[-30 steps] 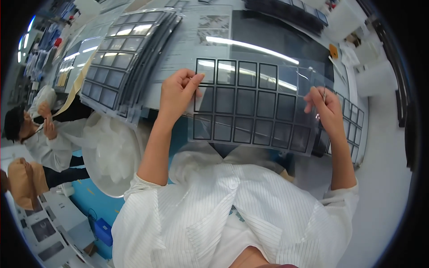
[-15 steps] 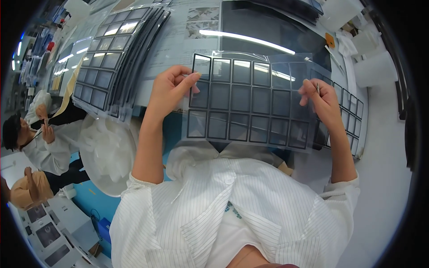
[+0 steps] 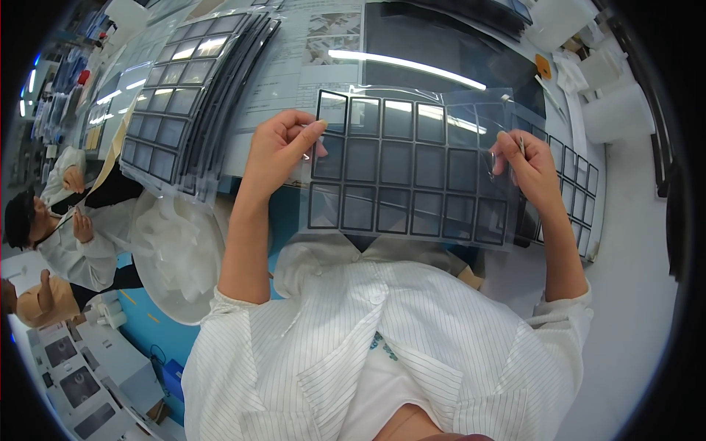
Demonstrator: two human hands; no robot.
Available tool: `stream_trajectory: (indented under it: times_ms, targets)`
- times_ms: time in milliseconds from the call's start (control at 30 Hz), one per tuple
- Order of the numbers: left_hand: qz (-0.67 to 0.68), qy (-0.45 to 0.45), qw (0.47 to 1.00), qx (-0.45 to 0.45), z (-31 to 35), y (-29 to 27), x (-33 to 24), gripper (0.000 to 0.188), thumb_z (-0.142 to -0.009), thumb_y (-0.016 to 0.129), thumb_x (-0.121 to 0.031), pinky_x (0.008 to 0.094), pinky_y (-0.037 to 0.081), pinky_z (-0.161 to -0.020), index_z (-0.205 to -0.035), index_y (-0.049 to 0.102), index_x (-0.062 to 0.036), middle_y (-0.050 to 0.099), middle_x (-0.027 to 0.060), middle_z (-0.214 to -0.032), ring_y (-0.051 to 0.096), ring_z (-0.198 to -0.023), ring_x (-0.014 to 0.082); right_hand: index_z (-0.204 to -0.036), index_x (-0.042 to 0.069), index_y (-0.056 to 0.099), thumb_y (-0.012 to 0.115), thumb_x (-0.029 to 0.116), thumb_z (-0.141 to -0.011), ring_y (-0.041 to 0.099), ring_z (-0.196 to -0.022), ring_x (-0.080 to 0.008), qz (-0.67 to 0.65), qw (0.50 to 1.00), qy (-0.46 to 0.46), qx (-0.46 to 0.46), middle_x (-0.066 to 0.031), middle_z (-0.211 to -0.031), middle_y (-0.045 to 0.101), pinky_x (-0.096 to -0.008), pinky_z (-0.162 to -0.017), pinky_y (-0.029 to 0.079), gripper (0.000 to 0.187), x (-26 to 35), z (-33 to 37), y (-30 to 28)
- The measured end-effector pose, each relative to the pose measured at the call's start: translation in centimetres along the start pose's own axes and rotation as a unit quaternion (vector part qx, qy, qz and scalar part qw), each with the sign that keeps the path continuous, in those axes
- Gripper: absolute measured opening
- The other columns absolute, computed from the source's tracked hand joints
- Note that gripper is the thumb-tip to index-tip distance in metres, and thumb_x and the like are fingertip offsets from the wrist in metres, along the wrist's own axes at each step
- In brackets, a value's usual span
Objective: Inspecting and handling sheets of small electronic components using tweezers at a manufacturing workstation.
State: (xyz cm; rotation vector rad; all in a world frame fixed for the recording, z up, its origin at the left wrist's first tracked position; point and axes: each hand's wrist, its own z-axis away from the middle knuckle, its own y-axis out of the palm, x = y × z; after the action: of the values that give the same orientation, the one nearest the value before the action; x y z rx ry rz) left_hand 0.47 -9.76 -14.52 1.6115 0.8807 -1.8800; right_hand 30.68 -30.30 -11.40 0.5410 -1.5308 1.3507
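Observation:
A clear plastic sheet point(image 3: 396, 162) bearing rows of black-edged rectangular frames is held up over the table's front edge. Pinching its left edge between thumb and fingers is my left hand point(image 3: 283, 151). My right hand point(image 3: 526, 162) grips the right edge the same way. A thin pointed metal tool point(image 3: 522, 147), perhaps tweezers, also shows between the right fingers. The sheet's upper right shows clear film with no black outline. Part of a similar framed sheet point(image 3: 577, 173) lies behind my right wrist.
A stack of similar framed sheets point(image 3: 165, 103) stands at the left. A dark mat point(image 3: 434, 37) covers the table's back. Below the stack, a white bin point(image 3: 176, 257) holds crumpled pale film. White rolls point(image 3: 618, 114) stand far right. Another person point(image 3: 81, 235) works at the left.
The sheet's right edge has bent slightly near my right fingers; both hands keep nearly the same place. At the left, the other person's hands have shifted a little.

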Motion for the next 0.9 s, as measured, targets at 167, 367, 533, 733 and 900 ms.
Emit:
stream_trajectory:
  times_ms: [167,367,533,733,900]
  targets:
    - [0.000,-0.004,1.000,-0.005,0.1,0.0,0.0,0.017,-0.088,0.062,-0.015,0.0179,0.040,-0.054,-0.091,0.062,0.0017,0.062,0.0017,-0.065,0.056,-0.060,0.0045,-0.080,0.006,0.060,0.049,0.036,-0.095,0.038,-0.043,-0.0005,-0.014,1.000,0.017,-0.002,0.0012,-0.057,0.056,-0.0164,-0.041,0.027,0.036,0.0,0.0,0.0]
    - [-0.024,-0.005,1.000,0.007,0.3,0.2,-0.3,0.019,-0.086,0.065,-0.018,0.0175,0.038,-0.053,-0.089,0.062,0.0008,0.064,0.0029,-0.064,0.052,-0.058,0.0029,-0.080,0.006,0.060,0.050,0.036,-0.095,0.037,-0.043,-0.0007,-0.006,1.000,-0.025,-0.010,0.0010,-0.058,0.057,-0.0163,-0.041,0.027,0.035,-0.5,-0.1,0.1]
    - [-0.022,-0.015,1.000,0.007,0.4,0.1,-0.3,0.022,-0.085,0.066,-0.021,0.0175,0.036,-0.053,-0.087,0.062,0.0005,0.064,0.0031,-0.065,0.049,-0.057,0.0020,-0.080,0.005,0.060,0.050,0.036,-0.095,0.037,-0.043,-0.0007,-0.007,1.000,-0.027,-0.012,0.0009,-0.058,0.057,-0.0163,-0.041,0.026,0.036,-0.4,-0.1,0.1]
    - [-0.059,-0.010,0.996,0.068,1.1,-0.4,-0.4,0.021,-0.085,0.066,-0.021,0.0188,0.032,-0.049,-0.086,0.060,-0.0006,0.064,0.0018,-0.068,0.044,-0.054,0.0014,-0.079,0.006,0.060,0.050,0.037,-0.095,0.037,-0.043,-0.0007,-0.010,1.000,-0.025,-0.013,0.0013,-0.058,0.056,-0.0163,-0.041,0.026,0.036,-0.4,0.0,0.1]
    - [-0.054,-0.029,0.995,0.074,1.4,0.0,-0.9,0.020,-0.086,0.064,-0.021,0.0195,0.029,-0.047,-0.083,0.059,-0.0018,0.064,0.0016,-0.068,0.040,-0.053,0.0011,-0.077,0.007,0.059,0.051,0.037,-0.094,0.036,-0.043,-0.0008,-0.022,0.999,-0.023,-0.021,0.0019,-0.057,0.056,-0.0163,-0.041,0.026,0.036,-0.4,0.3,0.0]
